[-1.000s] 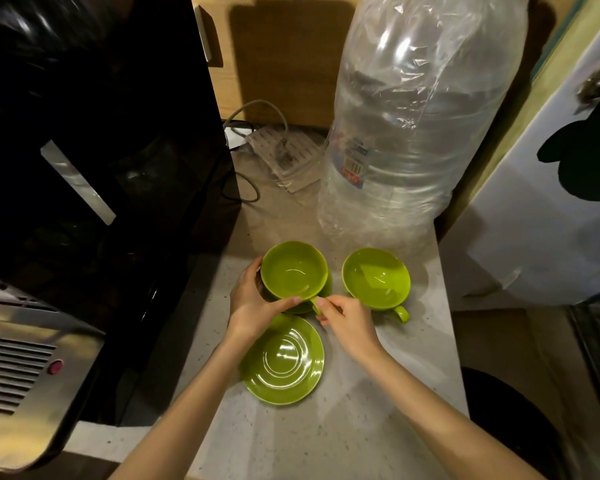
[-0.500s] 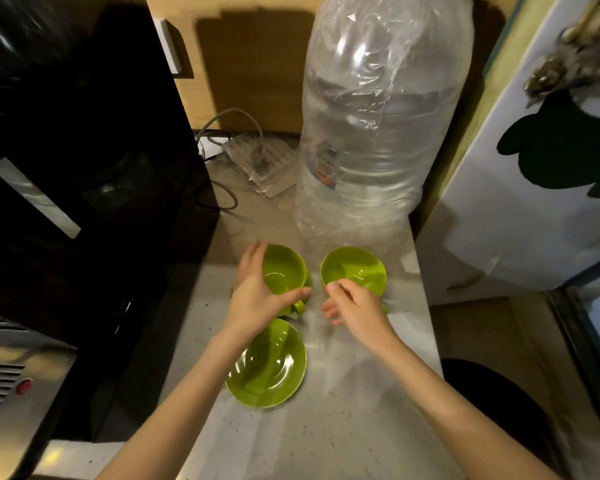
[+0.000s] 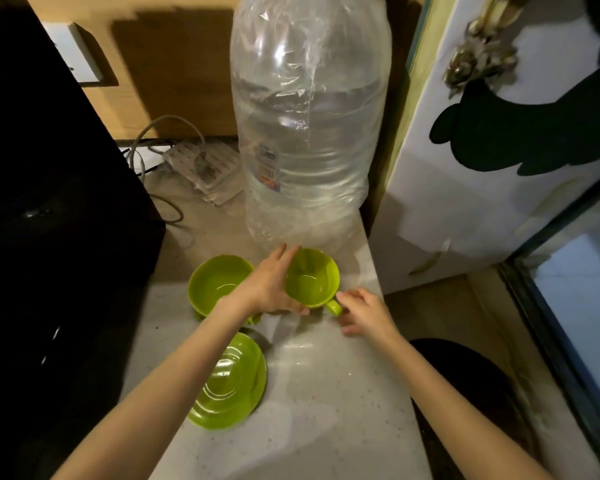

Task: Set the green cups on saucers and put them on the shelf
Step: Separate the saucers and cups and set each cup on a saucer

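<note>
Two green cups stand on the pale counter in front of a big water bottle. The left cup [image 3: 219, 285] sits on a green saucer whose edge [image 3: 254, 319] just shows beneath it. My left hand [image 3: 269, 287] wraps the left side of the right cup [image 3: 312, 280], fingers along its far wall and thumb under its near side. My right hand [image 3: 364, 311] lies just right of that cup, relaxed fingertips at its handle [image 3: 334, 308]. A second green saucer [image 3: 231, 382] lies bare nearer to me, partly under my left forearm.
A large clear water bottle [image 3: 309, 133] stands right behind the cups. A black appliance [image 3: 49, 220] walls off the left side. A power strip with cables [image 3: 201, 164] lies at the back. The counter's right edge [image 3: 378, 271] drops beside a white fridge [image 3: 499, 168].
My left hand left the left cup and moved right onto the right cup. My right hand slid from that cup's rim to its handle. The view shifted.
</note>
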`<move>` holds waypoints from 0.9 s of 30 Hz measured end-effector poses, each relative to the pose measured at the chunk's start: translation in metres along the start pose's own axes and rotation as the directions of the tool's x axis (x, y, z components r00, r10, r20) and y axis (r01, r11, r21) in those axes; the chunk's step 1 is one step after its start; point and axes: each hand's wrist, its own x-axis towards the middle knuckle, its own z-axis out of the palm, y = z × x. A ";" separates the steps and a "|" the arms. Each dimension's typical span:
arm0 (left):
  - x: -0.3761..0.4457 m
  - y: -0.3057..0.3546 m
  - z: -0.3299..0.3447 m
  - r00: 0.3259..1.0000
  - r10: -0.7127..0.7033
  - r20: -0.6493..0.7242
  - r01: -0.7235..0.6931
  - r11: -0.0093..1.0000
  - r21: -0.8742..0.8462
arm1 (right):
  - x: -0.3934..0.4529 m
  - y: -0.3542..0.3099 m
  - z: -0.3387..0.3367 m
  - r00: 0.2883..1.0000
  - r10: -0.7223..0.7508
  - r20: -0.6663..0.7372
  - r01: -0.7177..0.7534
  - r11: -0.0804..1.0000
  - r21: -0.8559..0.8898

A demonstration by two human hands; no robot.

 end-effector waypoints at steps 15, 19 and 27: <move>-0.020 0.005 -0.001 0.971 0.009 -0.241 -0.026 0.997 -0.066 | -0.018 -0.009 -0.004 0.981 -0.161 0.110 0.136 0.968 0.209; -0.045 0.007 -0.007 0.916 0.041 -0.399 -0.092 0.990 -0.109 | -0.040 -0.022 -0.004 0.965 -0.245 0.098 0.214 0.944 0.252; -0.113 -0.004 -0.022 0.830 0.046 -0.557 -0.087 0.995 -0.048 | -0.083 -0.038 0.023 0.920 -0.318 0.228 0.246 0.924 0.293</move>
